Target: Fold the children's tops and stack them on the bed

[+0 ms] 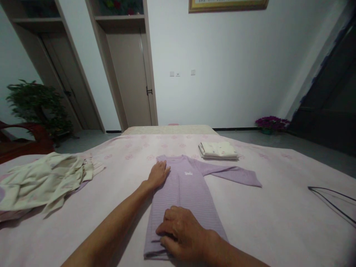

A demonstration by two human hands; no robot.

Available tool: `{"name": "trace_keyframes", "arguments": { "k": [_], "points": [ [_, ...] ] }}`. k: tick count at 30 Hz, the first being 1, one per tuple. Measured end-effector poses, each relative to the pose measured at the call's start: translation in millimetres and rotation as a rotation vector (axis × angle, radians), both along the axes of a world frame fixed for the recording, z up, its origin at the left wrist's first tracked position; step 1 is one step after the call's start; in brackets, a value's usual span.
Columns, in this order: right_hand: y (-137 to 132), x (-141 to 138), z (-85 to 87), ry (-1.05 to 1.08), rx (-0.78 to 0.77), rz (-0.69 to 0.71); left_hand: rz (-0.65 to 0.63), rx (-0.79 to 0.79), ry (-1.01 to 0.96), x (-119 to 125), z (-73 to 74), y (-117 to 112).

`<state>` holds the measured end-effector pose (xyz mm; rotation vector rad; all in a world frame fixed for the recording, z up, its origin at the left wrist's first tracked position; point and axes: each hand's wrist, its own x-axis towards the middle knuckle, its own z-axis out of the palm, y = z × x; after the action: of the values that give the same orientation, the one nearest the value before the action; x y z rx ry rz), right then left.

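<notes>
A light purple long-sleeved shirt (191,193) with fine ribbing and a small white print on its chest lies spread in front of me. Its right-hand sleeve (236,174) stretches out sideways, while the other sleeve is folded down over the front of the body. My left hand (158,174) rests flat on the shirt near the left shoulder, fingers extended. Close to the lower hem, my right hand (183,233) is curled, thumb and fingertips drawn together at the folded sleeve's end. The palm hides part of the fabric there.
A folded cream garment (219,149) lies beyond the outstretched sleeve. At left is a loose pile of cream and purple clothes (44,181). The pale pink floral bedsheet (278,215) lies underneath everything. A thin black cord (330,202) crosses the right side.
</notes>
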<state>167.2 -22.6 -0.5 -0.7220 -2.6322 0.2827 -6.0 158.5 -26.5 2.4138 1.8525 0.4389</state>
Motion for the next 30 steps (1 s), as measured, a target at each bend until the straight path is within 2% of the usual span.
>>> {"name": "trace_keyframes", "arguments": {
  "k": [3,7,10,12,14,16,19,22,23,26,30],
  "points": [
    [-5,-1,6.6,-0.089,-0.008,0.043,0.022,-0.021,0.067,8,-6.4,-5],
    [-12,-4,18.0,-0.199,-0.053,0.162,0.036,-0.028,0.122,9,-4.3,-8],
    [-10,0,28.1,-0.136,-0.191,0.257,0.048,-0.017,0.146,12,3.7,-15],
    [1,10,34.7,-0.018,-0.289,0.209,0.038,0.005,0.16,17,10.4,-26],
    [21,26,40.1,0.111,-0.342,0.041,-0.064,0.031,0.185,23,16.3,-44],
    [48,50,43.0,0.202,-0.35,-0.187,-0.184,0.043,0.186,28,19.0,-68],
    [91,98,40.2,0.292,-0.246,-0.559,-0.233,0.015,0.118,29,15.4,-107],
    [122,150,28.9,0.237,-0.094,-0.878,-0.302,-0.054,0.122,25,9.0,-136],
    [129,166,23.9,0.212,-0.056,-0.98,-0.316,-0.078,0.13,23,8.0,-141],
    [139,205,7.8,0.164,-0.074,-1.211,-0.319,-0.104,0.139,21,9.4,-149],
    [139,232,-10.6,0.071,-0.159,-1.381,-0.319,-0.093,0.151,23,13.8,-147]
  ]
}}
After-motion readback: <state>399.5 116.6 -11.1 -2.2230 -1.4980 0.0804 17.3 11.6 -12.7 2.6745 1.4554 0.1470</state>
